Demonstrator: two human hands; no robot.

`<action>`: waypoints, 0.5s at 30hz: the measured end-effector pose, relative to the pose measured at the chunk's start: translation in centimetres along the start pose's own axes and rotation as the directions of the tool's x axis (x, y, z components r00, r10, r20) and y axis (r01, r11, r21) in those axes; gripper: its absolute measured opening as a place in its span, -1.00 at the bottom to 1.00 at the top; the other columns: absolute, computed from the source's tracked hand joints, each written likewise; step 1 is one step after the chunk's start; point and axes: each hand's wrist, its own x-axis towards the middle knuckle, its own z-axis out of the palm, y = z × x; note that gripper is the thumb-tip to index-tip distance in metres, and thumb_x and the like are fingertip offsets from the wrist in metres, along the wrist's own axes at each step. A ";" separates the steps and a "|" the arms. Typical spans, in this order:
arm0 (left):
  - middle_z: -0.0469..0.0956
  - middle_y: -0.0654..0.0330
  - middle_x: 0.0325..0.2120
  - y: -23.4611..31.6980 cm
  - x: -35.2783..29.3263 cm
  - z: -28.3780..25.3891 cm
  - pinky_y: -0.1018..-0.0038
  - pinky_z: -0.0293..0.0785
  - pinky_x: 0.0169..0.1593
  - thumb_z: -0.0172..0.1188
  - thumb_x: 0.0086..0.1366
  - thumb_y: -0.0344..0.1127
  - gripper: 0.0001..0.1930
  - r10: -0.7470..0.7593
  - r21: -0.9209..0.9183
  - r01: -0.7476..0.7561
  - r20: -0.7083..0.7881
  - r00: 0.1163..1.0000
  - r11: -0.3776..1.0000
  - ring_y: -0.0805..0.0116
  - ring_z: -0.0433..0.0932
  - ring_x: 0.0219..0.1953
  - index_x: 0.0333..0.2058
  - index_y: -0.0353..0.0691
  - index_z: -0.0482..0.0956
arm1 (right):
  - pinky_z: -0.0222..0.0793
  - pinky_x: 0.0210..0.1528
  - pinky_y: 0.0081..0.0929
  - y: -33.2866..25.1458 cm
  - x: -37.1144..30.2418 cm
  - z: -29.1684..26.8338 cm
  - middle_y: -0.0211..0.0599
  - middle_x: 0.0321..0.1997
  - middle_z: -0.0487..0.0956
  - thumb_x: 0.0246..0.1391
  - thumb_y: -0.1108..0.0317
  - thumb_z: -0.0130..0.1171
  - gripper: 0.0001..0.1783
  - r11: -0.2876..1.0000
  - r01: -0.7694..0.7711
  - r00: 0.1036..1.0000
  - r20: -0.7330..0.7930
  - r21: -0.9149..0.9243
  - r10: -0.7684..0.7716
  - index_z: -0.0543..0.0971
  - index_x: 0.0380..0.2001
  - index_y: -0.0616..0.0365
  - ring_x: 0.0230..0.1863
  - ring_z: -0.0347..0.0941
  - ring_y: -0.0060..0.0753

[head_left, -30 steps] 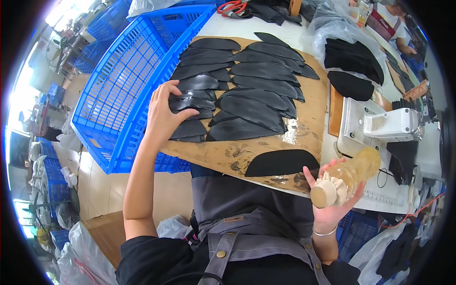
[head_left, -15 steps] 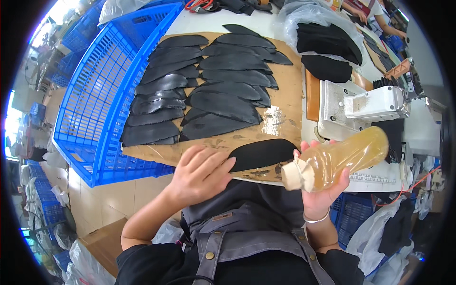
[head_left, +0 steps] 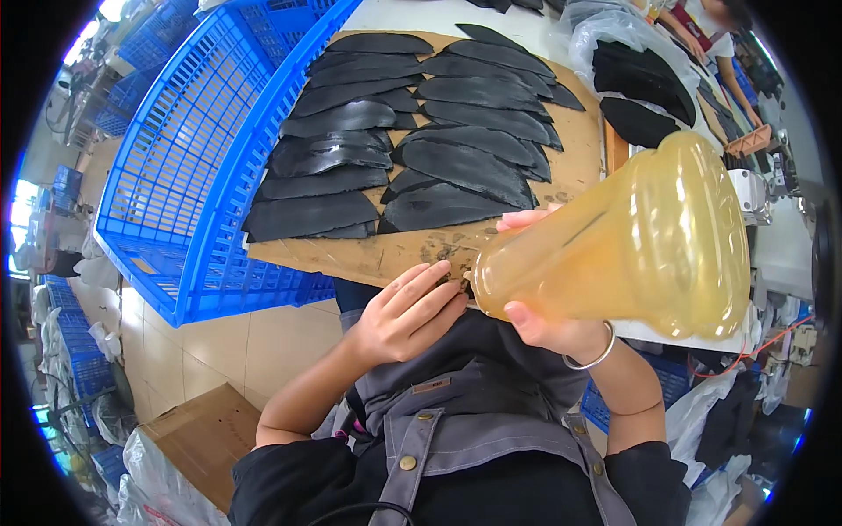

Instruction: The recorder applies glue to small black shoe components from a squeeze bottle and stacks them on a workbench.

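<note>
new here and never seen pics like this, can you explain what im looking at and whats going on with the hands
No robot here: a person works bare-handed. The view comes from a wide fisheye camera worn on the head, looking down, so straight edges bend near the rim.

On a white table lies a brown cardboard sheet, with dark, curved flat pieces overlapping in two columns. A blue plastic basket stands on the left.

The right hand holds a yellowish, see-through bottle, its narrower end towards the left hand. That hand is at the cardboard's near edge; whether it grips anything is hard to tell.
</note>
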 end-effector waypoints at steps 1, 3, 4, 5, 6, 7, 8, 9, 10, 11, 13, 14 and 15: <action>0.50 0.08 -0.22 0.0 -0.1 0.0 0.26 0.49 -0.07 0.20 -0.05 -0.45 -0.77 -0.004 0.004 0.004 -0.017 1.000 1.000 0.08 0.50 -0.05 -0.33 -0.28 0.61 | 0.31 0.04 -0.31 -0.1 0.3 0.1 -0.04 0.01 0.39 -0.17 0.17 0.34 -0.13 1.000 -0.001 1.000 0.006 0.001 0.001 0.12 0.15 0.20 0.00 0.37 -0.22; 0.50 0.10 -0.22 -0.2 0.2 -0.3 0.28 0.49 -0.07 0.19 -0.05 -0.45 -0.78 0.001 -0.030 -0.001 0.004 1.000 1.000 0.10 0.50 -0.06 -0.34 -0.27 0.61 | 0.31 0.03 -0.38 -0.3 0.9 -0.1 -0.15 -0.02 0.43 -0.23 0.23 0.36 -0.21 0.889 -0.179 0.982 0.019 0.421 0.189 0.22 0.07 0.19 -0.02 0.37 -0.31; 0.50 0.11 -0.21 -0.2 0.6 -0.6 0.29 0.48 -0.07 0.17 -0.06 -0.45 -0.77 0.011 -0.025 -0.011 -0.002 1.000 1.000 0.12 0.50 -0.06 -0.33 -0.26 0.60 | 0.31 0.03 -0.41 -0.9 1.2 -0.8 -0.22 -0.06 0.45 -0.27 0.29 0.37 -0.27 0.899 -0.211 0.976 0.035 0.383 0.215 0.29 0.02 0.19 -0.03 0.38 -0.36; 0.49 0.12 -0.20 -0.3 0.4 0.0 0.30 0.48 -0.07 0.17 -0.06 -0.44 -0.75 -0.011 -0.051 0.014 0.062 0.998 0.999 0.13 0.49 -0.07 -0.32 -0.25 0.59 | 0.31 0.03 -0.41 -1.0 1.3 -0.8 -0.22 -0.06 0.45 -0.27 0.29 0.37 -0.27 0.899 -0.214 0.976 0.037 0.383 0.216 0.29 0.02 0.19 -0.03 0.38 -0.36; 0.48 0.12 -0.19 -0.3 0.3 0.0 0.30 0.48 -0.07 0.16 -0.06 -0.44 -0.75 -0.003 -0.031 0.003 0.015 1.000 1.000 0.13 0.49 -0.07 -0.32 -0.25 0.59 | 0.31 0.03 -0.41 -1.0 1.3 -0.8 -0.22 -0.06 0.45 -0.28 0.29 0.37 -0.27 0.899 -0.222 0.974 0.037 0.377 0.225 0.29 0.02 0.19 -0.03 0.38 -0.36; 0.48 0.12 -0.19 -0.3 0.3 0.0 0.30 0.48 -0.07 0.16 -0.06 -0.43 -0.75 0.007 -0.010 -0.007 -0.031 0.999 1.000 0.13 0.49 -0.07 -0.32 -0.24 0.58 | 0.31 0.03 -0.41 -1.0 1.3 -0.9 -0.22 -0.06 0.45 -0.28 0.30 0.37 -0.27 0.900 -0.230 0.972 0.036 0.371 0.233 0.29 0.02 0.19 -0.03 0.38 -0.36; 0.48 0.12 -0.19 -0.2 0.3 -0.1 0.30 0.48 -0.07 0.16 -0.06 -0.43 -0.75 0.005 -0.013 -0.006 -0.031 0.999 1.000 0.13 0.49 -0.07 -0.32 -0.24 0.58 | 0.31 0.03 -0.41 -1.0 1.3 -0.9 -0.22 -0.06 0.45 -0.28 0.31 0.37 -0.27 0.900 -0.238 0.970 0.036 0.365 0.242 0.29 0.02 0.19 -0.03 0.38 -0.36; 0.48 0.12 -0.20 -0.3 0.3 -0.1 0.30 0.48 -0.07 0.16 -0.06 -0.43 -0.75 0.005 -0.006 -0.006 -0.020 1.000 1.000 0.14 0.49 -0.07 -0.32 -0.24 0.58 | 0.31 0.03 -0.41 -1.0 1.3 -1.0 -0.22 -0.06 0.45 -0.28 0.31 0.36 -0.27 0.901 -0.246 0.968 0.035 0.358 0.250 0.29 0.02 0.19 -0.03 0.38 -0.36; 0.48 0.13 -0.20 -0.3 0.2 -0.1 0.30 0.48 -0.06 0.16 -0.06 -0.43 -0.76 0.006 0.002 -0.006 -0.008 1.000 1.000 0.14 0.50 -0.07 -0.32 -0.24 0.58 | 0.31 0.03 -0.41 -0.9 1.2 -1.1 -0.22 -0.06 0.45 -0.28 0.32 0.36 -0.27 0.901 -0.254 0.965 0.034 0.352 0.259 0.29 0.02 0.19 -0.03 0.38 -0.36; 0.48 0.13 -0.20 -0.2 0.2 -0.1 0.30 0.48 -0.06 0.16 -0.06 -0.43 -0.76 0.006 0.000 -0.006 -0.007 1.000 1.000 0.14 0.50 -0.07 -0.32 -0.24 0.58 | 0.31 0.04 -0.41 -0.9 1.2 -1.2 -0.22 -0.06 0.45 -0.28 0.32 0.36 -0.27 0.901 -0.261 0.963 0.031 0.347 0.267 0.29 0.02 0.19 -0.03 0.37 -0.36; 0.48 0.14 -0.21 0.0 0.2 0.0 0.30 0.48 -0.06 0.17 -0.07 -0.44 -0.76 0.000 0.004 0.000 -0.005 1.000 1.000 0.14 0.50 -0.07 -0.33 -0.23 0.58 | 0.31 0.04 -0.41 -0.7 1.1 -1.4 -0.22 -0.06 0.45 -0.28 0.34 0.35 -0.28 0.901 -0.278 0.958 0.023 0.332 0.287 0.29 0.02 0.19 -0.04 0.37 -0.36; 0.48 0.14 -0.21 0.1 0.1 0.0 0.30 0.48 -0.06 0.17 -0.07 -0.44 -0.76 0.003 0.000 -0.003 -0.002 1.000 1.000 0.14 0.50 -0.07 -0.33 -0.23 0.58 | 0.31 0.04 -0.41 -0.6 1.0 -1.5 -0.22 -0.06 0.45 -0.28 0.34 0.35 -0.28 0.900 -0.288 0.954 0.017 0.326 0.299 0.29 0.02 0.19 -0.04 0.37 -0.36; 0.49 0.14 -0.21 0.2 0.0 -0.1 0.30 0.47 -0.05 0.17 -0.07 -0.44 -0.76 -0.050 -0.057 0.052 0.041 0.998 0.997 0.14 0.50 -0.07 -0.33 -0.22 0.58 | 0.31 0.04 -0.41 -0.4 0.9 -1.5 -0.22 -0.06 0.45 -0.28 0.35 0.35 -0.28 0.899 -0.298 0.951 0.012 0.321 0.310 0.29 0.02 0.19 -0.04 0.37 -0.36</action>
